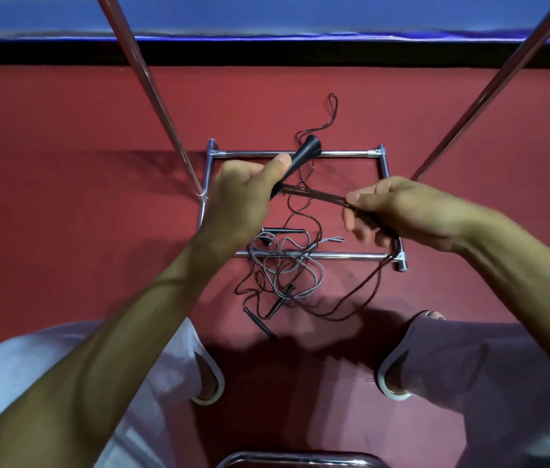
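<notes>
My left hand (244, 194) grips a black skipping-rope handle (302, 155), its flared end pointing up and away. Several strands of its thin dark rope (314, 194) stretch from the handle's lower end to my right hand (398, 211), which pinches them between thumb and fingers. The rest of this dark rope hangs down and loops over the red floor. Below my hands lies a tangle of grey rope (283, 261) and dark rope with more black handles (260, 321).
A chrome rectangular frame (300, 153) lies on the red carpet (64, 163) under my hands. Two chrome poles (145, 79) rise from its sides. My knees in light trousers (469, 383) flank the ropes. A chrome chair edge (300, 459) shows at the bottom.
</notes>
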A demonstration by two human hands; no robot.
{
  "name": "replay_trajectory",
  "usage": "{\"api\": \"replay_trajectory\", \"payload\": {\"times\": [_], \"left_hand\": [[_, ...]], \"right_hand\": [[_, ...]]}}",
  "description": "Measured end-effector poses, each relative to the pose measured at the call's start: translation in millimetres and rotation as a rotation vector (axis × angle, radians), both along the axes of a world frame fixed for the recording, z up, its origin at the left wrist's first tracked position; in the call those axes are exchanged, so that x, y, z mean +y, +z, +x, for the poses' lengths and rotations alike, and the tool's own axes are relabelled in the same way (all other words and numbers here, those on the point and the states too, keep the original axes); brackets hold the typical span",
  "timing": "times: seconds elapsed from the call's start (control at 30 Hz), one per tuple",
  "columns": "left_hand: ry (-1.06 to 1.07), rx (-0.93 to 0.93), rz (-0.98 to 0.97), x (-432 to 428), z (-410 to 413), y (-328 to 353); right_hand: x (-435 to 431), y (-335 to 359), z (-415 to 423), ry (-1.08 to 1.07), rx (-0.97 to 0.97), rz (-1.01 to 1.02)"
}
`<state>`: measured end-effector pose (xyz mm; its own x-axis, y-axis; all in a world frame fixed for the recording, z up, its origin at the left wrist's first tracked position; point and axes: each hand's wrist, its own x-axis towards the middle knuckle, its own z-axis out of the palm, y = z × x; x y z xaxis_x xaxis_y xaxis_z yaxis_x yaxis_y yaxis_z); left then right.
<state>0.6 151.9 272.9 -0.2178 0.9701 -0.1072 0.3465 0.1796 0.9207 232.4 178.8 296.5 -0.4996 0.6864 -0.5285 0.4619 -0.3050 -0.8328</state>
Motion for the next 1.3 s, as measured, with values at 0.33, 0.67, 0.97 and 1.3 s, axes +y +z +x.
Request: {"api": "replay_trajectory", "payload": {"times": [0.33,0.67,0.97,1.3], "left_hand": [[-0.084,0.372,0.099,-7.6,7.7,-5.3],[-0.424,0.821,0.194,-22.9,22.1,-16.1],[-0.468,0.891,0.224,-38.2,43.4,-19.3],[-0.586,0.679,0.208,-31.5,27.8,-11.7]], "right_hand": [[-9.5,6.4,-4.2,0.057,-0.102,0.580],[1.6,1.0,0.5,-0.453,0.115,-0.520],[-7.1,6.5,-12.4,-0.240,0.183,-0.614],[-3.2,30.9,19.2,0.225,0.024,0.313]]}}
